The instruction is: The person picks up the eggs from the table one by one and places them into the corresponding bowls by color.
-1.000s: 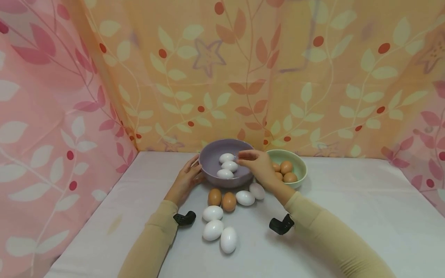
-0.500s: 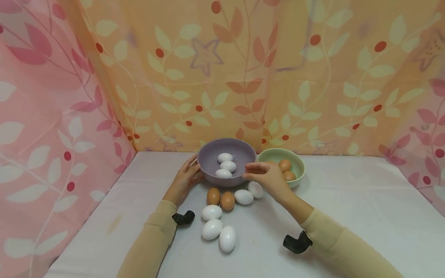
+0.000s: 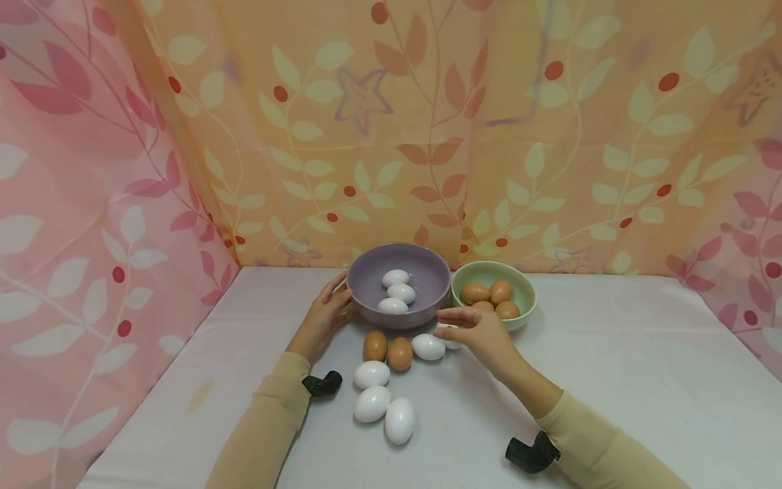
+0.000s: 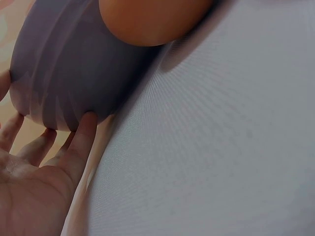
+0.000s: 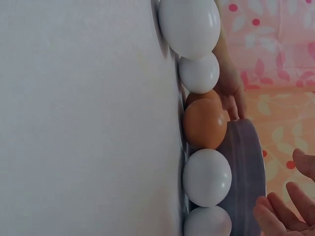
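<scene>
A person's right hand [image 3: 476, 331], thumb and fingers parted, hovers with a partly hidden white egg [image 3: 453, 345] just beneath its fingers, well apart from the left hand [image 3: 328, 309], whose extended fingers touch a purple bowl [image 3: 365, 272].

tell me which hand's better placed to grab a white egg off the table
Probably the right hand: it holds nothing and hovers by the end white egg, while the left hand touches the purple bowl.
</scene>
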Available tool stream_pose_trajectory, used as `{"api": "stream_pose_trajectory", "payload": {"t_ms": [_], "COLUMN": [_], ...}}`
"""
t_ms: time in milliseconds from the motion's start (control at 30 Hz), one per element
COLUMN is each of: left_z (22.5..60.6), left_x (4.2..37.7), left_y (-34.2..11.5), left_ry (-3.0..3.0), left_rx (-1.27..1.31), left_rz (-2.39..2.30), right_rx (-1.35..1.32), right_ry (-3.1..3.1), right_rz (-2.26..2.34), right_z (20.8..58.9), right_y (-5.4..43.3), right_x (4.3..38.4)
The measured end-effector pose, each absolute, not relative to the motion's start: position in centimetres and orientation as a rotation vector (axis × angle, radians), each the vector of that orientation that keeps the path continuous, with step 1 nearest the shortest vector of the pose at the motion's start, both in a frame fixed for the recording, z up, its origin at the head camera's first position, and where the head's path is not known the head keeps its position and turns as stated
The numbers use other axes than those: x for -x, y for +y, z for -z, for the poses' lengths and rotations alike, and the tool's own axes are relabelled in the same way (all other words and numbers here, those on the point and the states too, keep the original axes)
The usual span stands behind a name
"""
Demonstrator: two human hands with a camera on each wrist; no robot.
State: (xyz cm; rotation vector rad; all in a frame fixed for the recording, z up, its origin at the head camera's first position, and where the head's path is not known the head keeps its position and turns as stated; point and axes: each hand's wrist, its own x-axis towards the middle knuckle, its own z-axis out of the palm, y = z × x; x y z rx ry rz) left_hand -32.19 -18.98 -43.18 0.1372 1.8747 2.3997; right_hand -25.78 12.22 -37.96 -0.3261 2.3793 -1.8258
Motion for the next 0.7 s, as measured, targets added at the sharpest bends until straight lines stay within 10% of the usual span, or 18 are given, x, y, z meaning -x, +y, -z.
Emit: {"api": "stream_pose_trajectory", "payload": {"t_ms": [700], "left_z": [43.19], "left_x": [32.25], "left_y": [-18.91], "left_ry": [1.883], "left_rx": [-0.138], "left_rz": [-2.395], "right_rx": [0.215], "right_ry": [2.377], "right_rz": [1.84], "right_z": [38.93], "right_y": [11.48], "right_x": [25.28]}}
